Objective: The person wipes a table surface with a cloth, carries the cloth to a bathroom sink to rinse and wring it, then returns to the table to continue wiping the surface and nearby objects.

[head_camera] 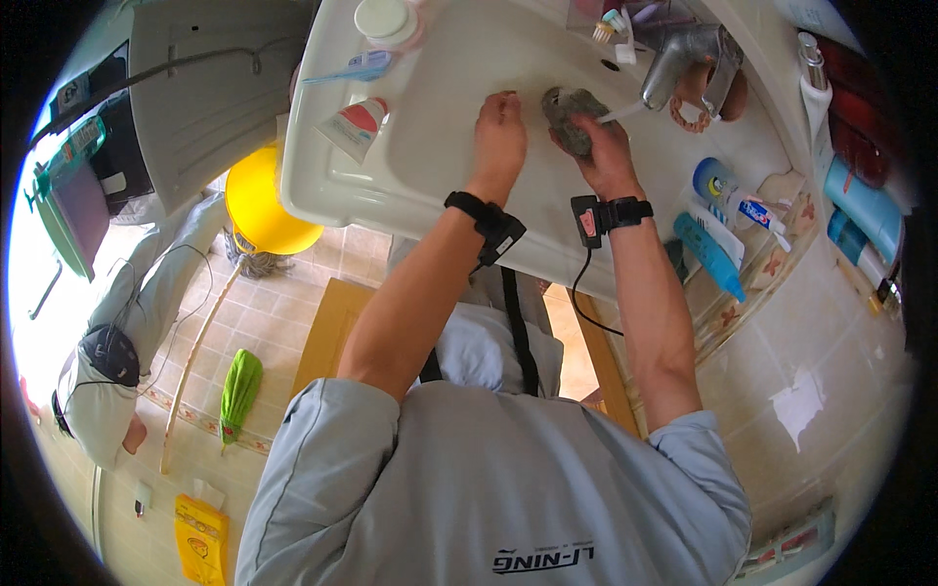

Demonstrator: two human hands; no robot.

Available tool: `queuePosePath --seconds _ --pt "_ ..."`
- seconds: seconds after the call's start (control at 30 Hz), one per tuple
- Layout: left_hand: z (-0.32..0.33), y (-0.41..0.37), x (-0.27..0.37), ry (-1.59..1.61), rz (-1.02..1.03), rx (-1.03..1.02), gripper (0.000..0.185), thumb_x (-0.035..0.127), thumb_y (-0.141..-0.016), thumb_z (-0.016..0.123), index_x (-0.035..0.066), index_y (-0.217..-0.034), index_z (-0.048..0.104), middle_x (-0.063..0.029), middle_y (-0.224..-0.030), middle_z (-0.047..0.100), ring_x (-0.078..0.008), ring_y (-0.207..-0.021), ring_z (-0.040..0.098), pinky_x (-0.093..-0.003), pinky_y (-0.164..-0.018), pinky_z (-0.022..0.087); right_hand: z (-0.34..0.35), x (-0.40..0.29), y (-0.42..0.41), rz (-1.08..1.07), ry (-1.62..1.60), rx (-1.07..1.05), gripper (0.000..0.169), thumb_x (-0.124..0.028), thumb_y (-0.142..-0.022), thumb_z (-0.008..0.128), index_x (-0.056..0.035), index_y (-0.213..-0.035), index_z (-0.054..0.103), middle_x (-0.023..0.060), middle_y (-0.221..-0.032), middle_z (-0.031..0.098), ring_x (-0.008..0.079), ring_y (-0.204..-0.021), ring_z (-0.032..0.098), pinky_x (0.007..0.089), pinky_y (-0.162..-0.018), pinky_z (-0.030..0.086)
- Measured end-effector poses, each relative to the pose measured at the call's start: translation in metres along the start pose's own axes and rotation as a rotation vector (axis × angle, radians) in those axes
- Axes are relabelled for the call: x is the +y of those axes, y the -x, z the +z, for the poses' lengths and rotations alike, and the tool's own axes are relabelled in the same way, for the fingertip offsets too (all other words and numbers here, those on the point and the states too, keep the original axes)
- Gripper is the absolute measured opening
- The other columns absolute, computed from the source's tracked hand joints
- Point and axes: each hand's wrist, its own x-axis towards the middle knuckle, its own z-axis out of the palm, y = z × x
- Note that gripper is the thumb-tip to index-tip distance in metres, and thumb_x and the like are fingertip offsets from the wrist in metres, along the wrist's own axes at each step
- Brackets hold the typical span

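My right hand grips a dark grey-green wad, perhaps a wet cloth or scouring pad, over the white washbasin. A stream of water runs from the chrome tap onto the right hand and the wad. To its left, my left hand hangs over the bowl with fingers curled in and nothing visible in them; its palm is hidden. Both wrists wear black straps with small boxes, and a cable hangs from the right one.
On the basin's left rim stand a white-lidded jar, a blue toothbrush and a squeeze tube. Tubes and bottles crowd the right side. A yellow bucket and a mop are lower left, near another person.
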Motion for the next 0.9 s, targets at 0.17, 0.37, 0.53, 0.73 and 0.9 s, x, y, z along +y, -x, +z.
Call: queuePosePath --seconds 0.17,0.37,0.53,0.73,0.9 --pt "-0.028 0.022 0.026 0.219 -0.171 -0.018 0.036 0.033 -0.111 0.047 0.005 -0.13 0.06 -0.0088 -0.119 0.071 -0.0217 -0.108 0.062 -0.0378 -0.091 0.052 0.011 -0.006 0.006 -0.064 0.042 0.108 0.038 -0.004 -0.095 0.066 -0.0017 -0.131 0.057 0.0125 -0.129 0.066 0.0277 -0.11 0.068 0.0445 -0.08 0.06" --pt "-0.036 0.031 0.027 0.295 -0.209 -0.054 0.032 0.031 -0.111 0.047 0.007 -0.127 0.061 -0.0076 -0.116 0.072 -0.0191 -0.108 0.062 -0.0368 -0.091 0.052 0.019 0.006 0.002 -0.148 0.231 0.236 0.033 -0.028 -0.096 0.078 -0.0076 -0.119 0.066 0.0076 -0.108 0.073 0.022 -0.089 0.072 0.0409 -0.064 0.058" --pt "-0.041 0.034 0.026 0.311 -0.223 -0.062 0.027 0.025 -0.11 0.048 0.008 -0.125 0.062 -0.0069 -0.114 0.072 -0.0174 -0.105 0.063 -0.035 -0.09 0.051 0.025 0.005 -0.002 -0.195 0.33 0.413 0.035 -0.042 -0.096 0.078 -0.0087 -0.1 0.067 0.0045 -0.082 0.069 0.0179 -0.059 0.062 0.0355 -0.045 0.045" --pt "-0.044 0.032 0.021 0.3 -0.21 -0.09 0.025 0.022 -0.109 0.049 0.008 -0.123 0.064 -0.0062 -0.111 0.074 -0.016 -0.103 0.064 -0.0328 -0.088 0.052 0.014 0.006 -0.016 -0.096 0.319 0.474 0.046 -0.046 -0.096 0.076 -0.0013 -0.099 0.07 0.0058 -0.09 0.068 0.019 -0.075 0.063 0.0386 -0.062 0.052" --pt "-0.041 0.033 0.018 0.203 -0.203 -0.209 0.025 0.022 -0.108 0.051 0.007 -0.122 0.065 -0.0064 -0.112 0.074 -0.0157 -0.104 0.065 -0.0326 -0.087 0.053 0.011 0.011 -0.023 -0.21 0.222 0.517 0.035 -0.043 -0.105 0.061 -0.0114 -0.089 0.062 -0.0002 -0.065 0.055 0.0176 -0.046 0.05 0.0353 -0.04 0.033"
